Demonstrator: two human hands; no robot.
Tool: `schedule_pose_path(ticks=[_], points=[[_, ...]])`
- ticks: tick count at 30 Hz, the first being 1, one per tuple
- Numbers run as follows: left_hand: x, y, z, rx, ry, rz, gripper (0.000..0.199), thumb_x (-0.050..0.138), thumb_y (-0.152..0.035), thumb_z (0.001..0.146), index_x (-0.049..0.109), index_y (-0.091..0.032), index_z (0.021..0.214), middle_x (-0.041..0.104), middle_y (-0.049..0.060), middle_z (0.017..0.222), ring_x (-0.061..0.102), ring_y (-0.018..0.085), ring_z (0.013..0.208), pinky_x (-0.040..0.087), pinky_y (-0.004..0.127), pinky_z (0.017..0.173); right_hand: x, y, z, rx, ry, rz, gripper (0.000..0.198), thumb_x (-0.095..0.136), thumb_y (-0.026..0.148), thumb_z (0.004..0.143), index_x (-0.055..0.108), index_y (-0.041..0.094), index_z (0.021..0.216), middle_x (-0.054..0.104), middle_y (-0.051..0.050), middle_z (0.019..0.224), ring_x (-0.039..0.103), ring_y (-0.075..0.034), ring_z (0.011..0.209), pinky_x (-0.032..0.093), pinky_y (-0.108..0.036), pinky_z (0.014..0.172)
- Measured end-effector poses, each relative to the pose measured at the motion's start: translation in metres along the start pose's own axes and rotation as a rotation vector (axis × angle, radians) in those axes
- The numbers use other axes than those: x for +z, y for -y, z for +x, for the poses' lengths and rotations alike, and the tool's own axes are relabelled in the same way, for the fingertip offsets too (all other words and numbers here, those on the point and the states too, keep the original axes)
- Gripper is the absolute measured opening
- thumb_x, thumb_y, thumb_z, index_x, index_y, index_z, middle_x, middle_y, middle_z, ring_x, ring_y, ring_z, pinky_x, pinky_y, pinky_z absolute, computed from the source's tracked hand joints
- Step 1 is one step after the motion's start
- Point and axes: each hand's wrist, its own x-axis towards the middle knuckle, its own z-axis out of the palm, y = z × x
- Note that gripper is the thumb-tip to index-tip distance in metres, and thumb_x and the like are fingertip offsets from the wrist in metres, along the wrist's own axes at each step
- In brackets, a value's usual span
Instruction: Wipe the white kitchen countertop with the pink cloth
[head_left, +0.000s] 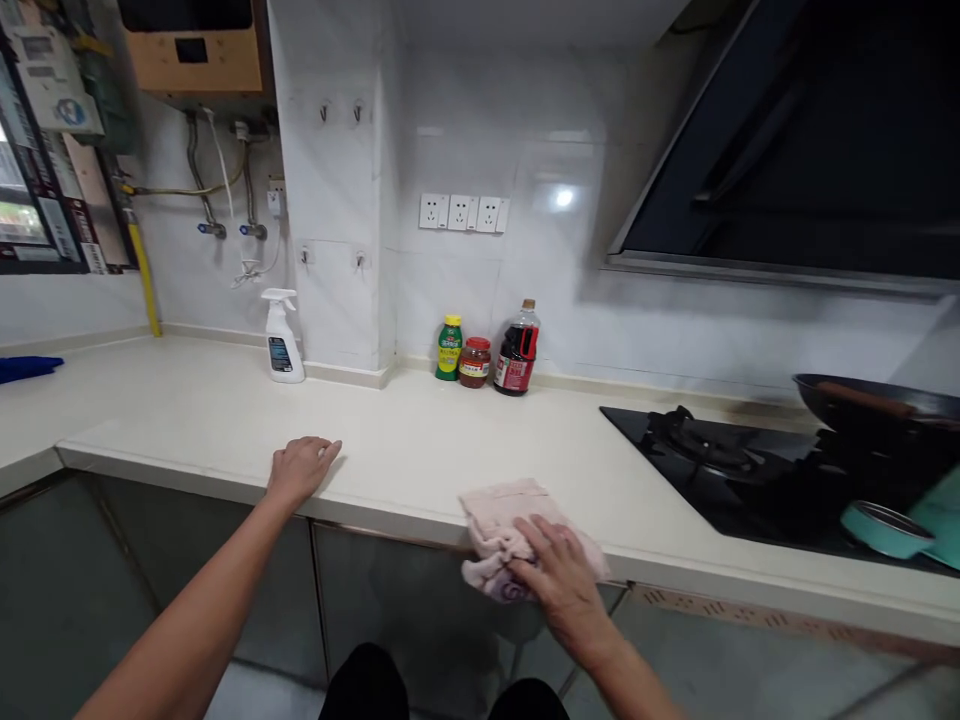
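A pale pink cloth lies bunched over the front edge of the white countertop, its purple-patterned corner hanging down. My right hand grips it from above, pressing it against the edge. To the left, my left hand rests on the counter near the same edge, holding nothing. Its thumb stands apart from loosely bent fingers. Behind it stands a white spray bottle by the wall.
Against the back wall stand a green bottle with a yellow cap, a red-lidded jar and a dark sauce bottle. A gas stove with a wok and teal pot is at right. A blue cloth lies far left.
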Motion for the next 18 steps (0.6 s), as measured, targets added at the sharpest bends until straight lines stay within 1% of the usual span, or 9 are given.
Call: schedule_pose_path(ticks=[4,6,8,11,13,14,15,16,18], points=[[-0.004,-0.003,0.001,0.001,0.007,-0.020,0.052,0.035,-0.055,0.096,0.070,-0.022,0.115,0.065,0.012,0.134,0.053,0.034,0.126,0.038,0.049,0.103,-0.041,-0.058,-0.069,0.212,-0.010,-0.037,0.036,0.052,0.001,0.080,0.067,0.025,0.103,0.043,-0.009,0.149,0.032,-0.034,0.140,0.025,-0.062,0.115],[-0.007,-0.006,-0.003,-0.015,-0.001,-0.033,0.051,0.036,-0.053,0.096,0.070,-0.020,0.115,0.065,0.013,0.133,0.053,0.036,0.126,0.038,0.051,0.104,-0.057,-0.073,-0.090,0.328,-0.025,0.024,0.037,0.052,0.006,0.076,0.066,0.024,0.105,0.045,-0.010,0.147,0.033,-0.035,0.140,0.025,-0.062,0.115],[-0.007,-0.012,-0.013,-0.020,-0.042,-0.057,0.048,0.038,-0.048,0.094,0.070,-0.018,0.114,0.065,0.014,0.133,0.053,0.036,0.127,0.038,0.052,0.105,-0.068,-0.076,-0.101,0.518,-0.114,0.184,0.033,0.058,0.018,0.072,0.066,0.023,0.103,0.052,-0.012,0.139,0.037,-0.037,0.136,0.029,-0.061,0.114],[0.002,-0.038,-0.046,0.124,-0.208,-0.211,0.038,0.045,-0.041,0.089,0.071,-0.019,0.106,0.067,0.015,0.128,0.053,0.032,0.128,0.038,0.046,0.110,-0.068,-0.059,-0.096,0.900,-0.330,0.500,0.039,0.067,0.037,0.066,0.063,0.024,0.102,0.063,-0.010,0.118,0.054,-0.040,0.118,0.044,-0.057,0.103],[0.012,-0.067,-0.077,0.304,-0.283,-0.413,0.033,0.047,-0.041,0.089,0.070,-0.022,0.102,0.069,0.012,0.121,0.054,0.029,0.127,0.037,0.043,0.113,-0.060,-0.038,-0.084,1.138,-0.437,0.749,0.057,0.075,0.047,0.062,0.059,0.023,0.112,0.067,-0.009,0.109,0.063,-0.038,0.102,0.055,-0.052,0.088],[0.017,-0.085,-0.094,0.357,-0.270,-0.519,0.032,0.048,-0.042,0.089,0.070,-0.023,0.103,0.069,0.011,0.120,0.055,0.028,0.126,0.038,0.044,0.113,-0.055,-0.026,-0.076,1.224,-0.484,0.898,0.067,0.078,0.050,0.061,0.056,0.024,0.118,0.068,-0.009,0.108,0.065,-0.037,0.098,0.057,-0.049,0.082],[0.022,-0.104,-0.110,0.386,-0.221,-0.632,0.032,0.049,-0.042,0.090,0.069,-0.023,0.108,0.068,0.011,0.123,0.056,0.028,0.125,0.040,0.044,0.111,-0.050,-0.013,-0.067,1.281,-0.522,1.067,0.075,0.082,0.051,0.060,0.053,0.024,0.123,0.068,-0.008,0.108,0.066,-0.036,0.098,0.058,-0.047,0.079],[0.026,-0.123,-0.124,0.401,-0.117,-0.734,0.034,0.050,-0.042,0.091,0.067,-0.024,0.114,0.065,0.010,0.128,0.056,0.027,0.124,0.042,0.043,0.109,-0.046,0.000,-0.059,1.313,-0.549,1.249,0.078,0.084,0.053,0.060,0.052,0.025,0.126,0.069,-0.008,0.110,0.065,-0.036,0.100,0.058,-0.045,0.080],[0.032,-0.159,-0.144,0.397,0.105,-0.900,0.043,0.056,-0.042,0.089,0.061,-0.023,0.128,0.060,0.011,0.135,0.055,0.027,0.125,0.044,0.042,0.107,-0.040,0.023,-0.043,1.275,-0.532,1.518,0.069,0.081,0.058,0.066,0.057,0.026,0.124,0.069,-0.007,0.109,0.065,-0.035,0.103,0.058,-0.045,0.081]])
